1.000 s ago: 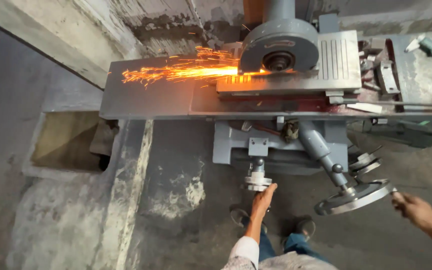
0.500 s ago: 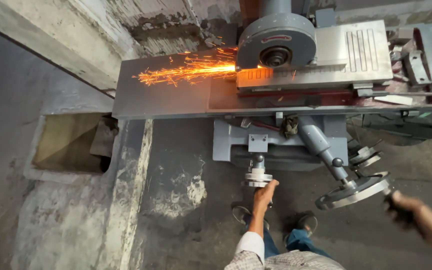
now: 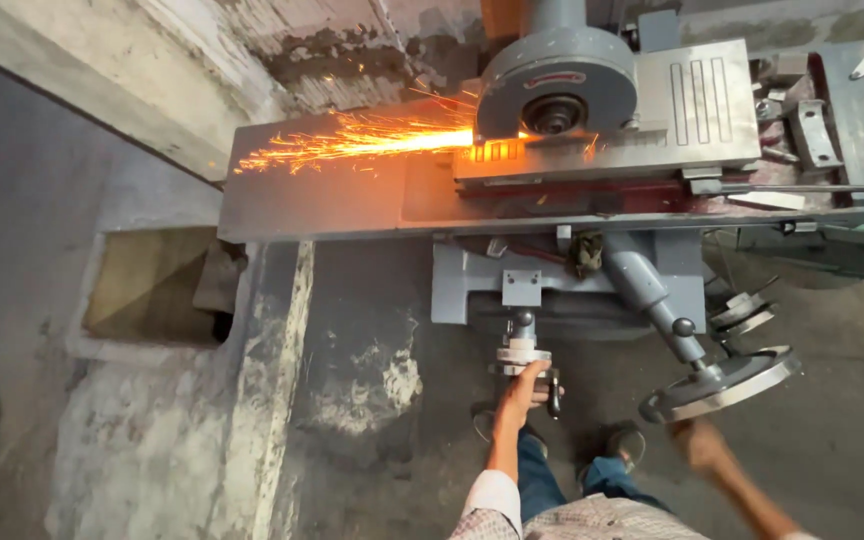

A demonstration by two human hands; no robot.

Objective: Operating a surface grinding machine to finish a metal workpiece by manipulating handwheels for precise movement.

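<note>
**Grinding pass under way, table sliding right**

Concrete floor (image 3: 152, 430), stained and patched, is filling the near left of the head view, with a shallow rectangular pit (image 3: 157, 285) cut into it and a rough wall (image 3: 282, 40) running along the far side. Against that wall a grey surface grinder is working: its wheel guard (image 3: 557, 85) is sitting over a long steel table (image 3: 352, 205), and a fan of orange sparks (image 3: 352, 140) is shooting left from under the wheel.

Compared with the views a second and half a second back, the table is standing further right under the wheel, and the spark trail is starting further from the table's left end. As a judgement, the pass is progressing along the workpiece rather than finishing.

Near the bottom, the left hand (image 3: 522, 390) is staying wrapped around the small handwheel (image 3: 522, 355) at the front of the machine base, fingers closed on its rim. The right hand (image 3: 700, 445) is sitting just below the large handwheel (image 3: 720, 385) at the near right; motion blur is hiding whether it is gripping the rim or only touching it, so I cannot tell. Loose clamps (image 3: 812, 130) are lying at the far right.
</note>
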